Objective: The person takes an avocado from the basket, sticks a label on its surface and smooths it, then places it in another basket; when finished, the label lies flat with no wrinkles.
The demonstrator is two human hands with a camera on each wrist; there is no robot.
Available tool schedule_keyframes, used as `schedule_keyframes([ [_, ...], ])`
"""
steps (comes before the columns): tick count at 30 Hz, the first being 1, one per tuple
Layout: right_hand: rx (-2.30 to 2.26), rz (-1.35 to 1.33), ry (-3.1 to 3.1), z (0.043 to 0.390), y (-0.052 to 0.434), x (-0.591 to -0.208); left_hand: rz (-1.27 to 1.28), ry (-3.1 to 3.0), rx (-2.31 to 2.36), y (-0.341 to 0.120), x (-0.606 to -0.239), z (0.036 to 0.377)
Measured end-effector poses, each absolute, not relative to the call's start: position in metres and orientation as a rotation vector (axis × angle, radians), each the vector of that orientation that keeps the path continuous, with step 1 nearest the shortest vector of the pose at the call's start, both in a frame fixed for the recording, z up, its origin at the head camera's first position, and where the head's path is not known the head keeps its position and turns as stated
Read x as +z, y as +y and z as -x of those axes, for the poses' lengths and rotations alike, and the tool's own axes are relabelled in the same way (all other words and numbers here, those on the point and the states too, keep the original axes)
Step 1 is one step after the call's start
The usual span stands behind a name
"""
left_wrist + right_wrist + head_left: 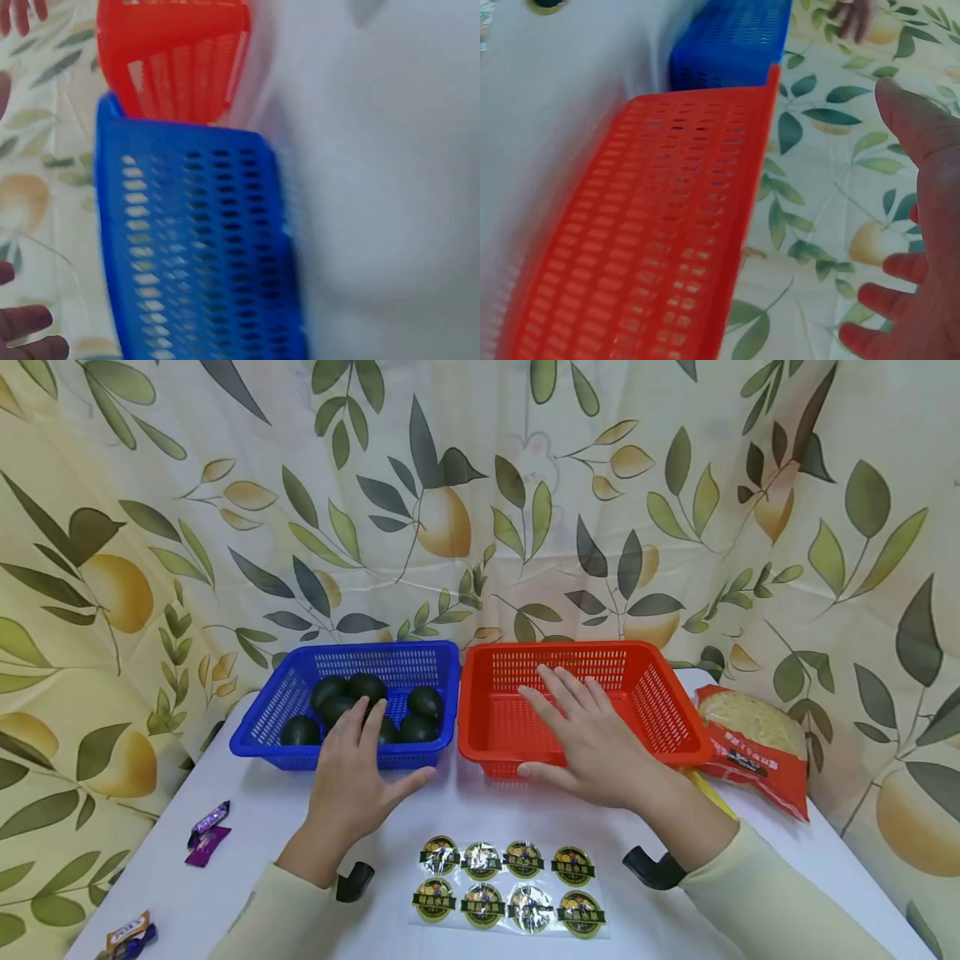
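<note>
Avocados (seven visible) lie in one blue basket beside one red basket.

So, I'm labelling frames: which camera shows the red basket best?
The head view: it shows the red basket inside and out, partly behind the right hand. The right wrist view shows its outside, cropped; the left wrist view, a smaller cropped part.

Blue perforated basket: upright, at far left. Contents: dark, smooth oval fruits, loosely clustered, partly hidden; exact count uncertain. Red perforated basket: upright, just right of the blue perforated basket, walls flared outward.
</note>
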State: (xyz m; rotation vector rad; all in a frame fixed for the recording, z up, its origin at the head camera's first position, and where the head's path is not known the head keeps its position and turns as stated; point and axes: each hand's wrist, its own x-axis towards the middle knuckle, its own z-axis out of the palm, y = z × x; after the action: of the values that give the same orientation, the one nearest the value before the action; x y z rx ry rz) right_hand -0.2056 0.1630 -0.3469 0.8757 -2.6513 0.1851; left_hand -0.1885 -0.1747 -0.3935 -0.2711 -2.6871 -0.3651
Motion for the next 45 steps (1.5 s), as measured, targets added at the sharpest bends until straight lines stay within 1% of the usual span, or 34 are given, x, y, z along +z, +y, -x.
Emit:
schedule_keyframes([
  [4, 0.447, -0.943, -2.716, 0.217, 0.151, -0.339, 0.114, -2.613, -0.662, -0.19, -0.409, 0.184],
  [9, 0.742, -0.921, -2.858, 0.235, 0.131, -0.332, -0.249, -2.43, -1.181, -0.209, -0.422, 0.182],
  [13, 0.894, -0.909, -2.921, 0.254, 0.11, -0.331, -0.54, -2.302, -1.447, -0.222, -0.429, 0.181],
  [16, 0.987, -0.913, -2.949, 0.268, 0.094, -0.332, -0.645, -2.156, -1.759, -0.229, -0.434, 0.182],
  [20, 1.11, -0.942, -2.975, 0.286, 0.07, -0.335, -0.671, -1.872, -2.215, -0.235, -0.44, 0.184],
  [25, 1.216, -0.945, -2.995, 0.307, 0.044, -0.338, -0.62, -1.639, -2.487, -0.236, -0.437, 0.187],
  [30, 1.214, -0.941, -3.009, 0.324, 0.022, -0.341, -0.59, -1.543, -2.543, -0.23, -0.432, 0.193],
  [38, 0.999, -0.928, -3.082, 0.358, -0.016, -0.346, -0.561, -1.555, -2.517, -0.228, -0.43, 0.197],
  [42, 0.912, -0.886, -3.148, 0.371, -0.037, -0.35, -0.563, -1.586, -2.491, -0.233, -0.426, 0.196],
  [45, 0.803, -0.811, -3.212, 0.375, -0.05, -0.357, -0.579, -1.601, -2.483, -0.235, -0.426, 0.196],
])
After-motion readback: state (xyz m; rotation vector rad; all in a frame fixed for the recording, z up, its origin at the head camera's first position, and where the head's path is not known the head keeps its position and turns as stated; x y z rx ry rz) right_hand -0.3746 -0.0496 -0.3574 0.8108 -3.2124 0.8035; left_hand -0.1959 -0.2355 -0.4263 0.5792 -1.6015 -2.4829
